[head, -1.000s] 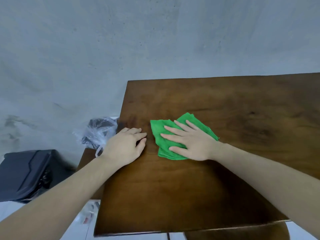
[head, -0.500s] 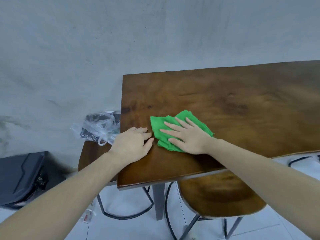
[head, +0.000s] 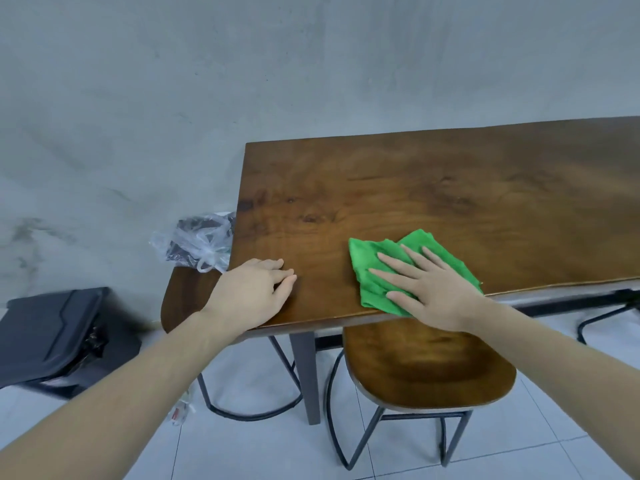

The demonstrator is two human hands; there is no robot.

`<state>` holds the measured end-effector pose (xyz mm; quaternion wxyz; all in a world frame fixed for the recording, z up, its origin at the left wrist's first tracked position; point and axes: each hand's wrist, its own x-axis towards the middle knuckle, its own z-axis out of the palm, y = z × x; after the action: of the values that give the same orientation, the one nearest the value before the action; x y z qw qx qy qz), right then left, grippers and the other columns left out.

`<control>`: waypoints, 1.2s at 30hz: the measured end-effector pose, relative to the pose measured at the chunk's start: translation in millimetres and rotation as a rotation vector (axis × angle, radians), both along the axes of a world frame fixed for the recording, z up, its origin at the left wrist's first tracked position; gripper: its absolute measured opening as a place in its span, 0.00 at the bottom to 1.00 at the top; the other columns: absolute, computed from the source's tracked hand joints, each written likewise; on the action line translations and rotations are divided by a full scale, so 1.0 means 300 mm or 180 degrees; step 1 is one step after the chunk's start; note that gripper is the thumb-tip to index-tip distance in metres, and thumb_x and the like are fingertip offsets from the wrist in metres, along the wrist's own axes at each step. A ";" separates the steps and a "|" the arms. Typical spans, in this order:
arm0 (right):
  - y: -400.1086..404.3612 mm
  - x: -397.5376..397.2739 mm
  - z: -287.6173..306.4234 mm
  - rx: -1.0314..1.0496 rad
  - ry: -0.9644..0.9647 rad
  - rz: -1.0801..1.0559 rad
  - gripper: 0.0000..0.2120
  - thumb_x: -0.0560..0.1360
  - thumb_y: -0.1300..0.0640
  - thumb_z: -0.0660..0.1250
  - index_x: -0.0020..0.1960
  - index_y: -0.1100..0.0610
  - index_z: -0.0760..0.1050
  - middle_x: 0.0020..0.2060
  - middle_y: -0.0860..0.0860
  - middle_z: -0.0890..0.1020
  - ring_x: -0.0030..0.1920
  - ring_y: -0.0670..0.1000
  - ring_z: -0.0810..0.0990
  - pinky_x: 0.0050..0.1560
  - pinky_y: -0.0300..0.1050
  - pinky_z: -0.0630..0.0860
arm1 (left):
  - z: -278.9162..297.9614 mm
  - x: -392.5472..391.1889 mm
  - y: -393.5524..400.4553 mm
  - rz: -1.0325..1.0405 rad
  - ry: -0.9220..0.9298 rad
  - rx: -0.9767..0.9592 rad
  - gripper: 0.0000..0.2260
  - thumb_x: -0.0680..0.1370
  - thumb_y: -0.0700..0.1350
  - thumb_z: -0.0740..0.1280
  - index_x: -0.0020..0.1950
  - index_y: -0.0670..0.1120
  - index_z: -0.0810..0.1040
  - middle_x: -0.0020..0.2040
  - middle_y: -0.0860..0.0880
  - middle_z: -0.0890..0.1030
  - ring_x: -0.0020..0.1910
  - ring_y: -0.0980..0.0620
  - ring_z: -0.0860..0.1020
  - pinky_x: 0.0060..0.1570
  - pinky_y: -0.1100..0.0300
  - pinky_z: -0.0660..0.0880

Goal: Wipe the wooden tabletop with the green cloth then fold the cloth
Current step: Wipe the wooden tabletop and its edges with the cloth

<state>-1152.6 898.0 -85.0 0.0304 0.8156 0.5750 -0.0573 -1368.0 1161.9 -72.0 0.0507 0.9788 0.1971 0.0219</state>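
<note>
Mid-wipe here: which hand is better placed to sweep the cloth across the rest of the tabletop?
Right. The right hand lies flat with spread fingers on the green cloth near the tabletop front edge. The left hand rests on bare wood at the left corner, apart from the cloth.

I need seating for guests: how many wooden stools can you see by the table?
2. One stool stands under the table's near edge, below the right hand. The other stool, at the table's left end, holds a plastic bag. More may be hidden.

Head view, down over tabletop (head: 433, 188)
</note>
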 end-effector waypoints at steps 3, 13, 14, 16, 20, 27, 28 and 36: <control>-0.018 -0.114 -0.056 0.0335 -0.0458 0.0464 0.23 0.84 0.36 0.42 0.78 0.30 0.43 0.80 0.40 0.51 0.81 0.60 0.48 0.79 0.63 0.50 | -0.029 -0.050 -0.026 0.0091 -0.0102 -0.0077 0.20 0.83 0.61 0.51 0.70 0.61 0.74 0.74 0.59 0.70 0.74 0.55 0.66 0.71 0.55 0.67; 0.208 -0.187 -0.088 0.0436 -0.0879 0.1539 0.30 0.83 0.41 0.57 0.80 0.35 0.48 0.81 0.47 0.58 0.78 0.63 0.60 0.75 0.64 0.61 | -0.074 -0.205 -0.123 0.0480 -0.0676 -0.0466 0.29 0.79 0.63 0.48 0.69 0.50 0.78 0.72 0.52 0.74 0.72 0.52 0.69 0.71 0.62 0.61; 0.184 -0.158 -0.085 0.0373 -0.0893 0.1564 0.29 0.83 0.40 0.56 0.80 0.35 0.47 0.81 0.47 0.56 0.79 0.60 0.58 0.76 0.63 0.60 | -0.077 -0.214 -0.129 0.0553 -0.0711 -0.0489 0.28 0.80 0.62 0.51 0.70 0.49 0.77 0.72 0.51 0.74 0.72 0.52 0.68 0.71 0.63 0.59; 0.117 -0.088 -0.074 0.0271 -0.0894 0.1567 0.28 0.84 0.38 0.51 0.80 0.35 0.44 0.81 0.46 0.54 0.80 0.56 0.55 0.77 0.61 0.59 | -0.084 -0.229 -0.137 0.0663 -0.0721 -0.0530 0.21 0.83 0.56 0.56 0.71 0.48 0.76 0.73 0.51 0.72 0.74 0.52 0.66 0.71 0.65 0.54; 0.000 0.030 -0.036 0.0063 -0.0764 0.1477 0.28 0.83 0.35 0.47 0.80 0.35 0.42 0.81 0.43 0.50 0.81 0.52 0.50 0.78 0.58 0.57 | -0.094 -0.249 -0.128 0.0670 -0.0829 -0.0602 0.19 0.84 0.52 0.57 0.71 0.50 0.75 0.74 0.53 0.71 0.75 0.55 0.64 0.71 0.66 0.52; 0.135 -0.138 -0.063 0.0189 -0.0807 0.1384 0.26 0.84 0.38 0.45 0.79 0.34 0.40 0.81 0.43 0.50 0.80 0.63 0.50 0.77 0.66 0.55 | -0.120 -0.340 -0.049 0.0662 -0.1067 -0.0863 0.18 0.84 0.51 0.58 0.72 0.50 0.75 0.74 0.57 0.68 0.75 0.58 0.62 0.71 0.69 0.52; 0.192 -0.192 -0.064 0.0215 -0.0785 0.1407 0.26 0.84 0.38 0.46 0.79 0.33 0.39 0.81 0.44 0.50 0.80 0.64 0.51 0.76 0.68 0.55 | -0.124 -0.359 -0.032 0.0675 -0.1095 -0.0984 0.18 0.84 0.51 0.59 0.72 0.51 0.75 0.74 0.58 0.68 0.74 0.60 0.63 0.69 0.72 0.52; 0.635 -0.585 -0.040 0.0137 -0.0515 0.1455 0.23 0.81 0.40 0.59 0.75 0.40 0.67 0.78 0.47 0.64 0.79 0.69 0.51 0.74 0.75 0.50 | -0.144 -0.511 0.117 0.0957 -0.1413 -0.1772 0.19 0.84 0.52 0.58 0.75 0.50 0.68 0.70 0.57 0.70 0.58 0.71 0.70 0.56 0.81 0.60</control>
<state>-1328.0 1088.5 -97.1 0.0712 0.6666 0.7414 0.0289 -1521.4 1197.2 -115.2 0.3521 0.8593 0.3209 0.1862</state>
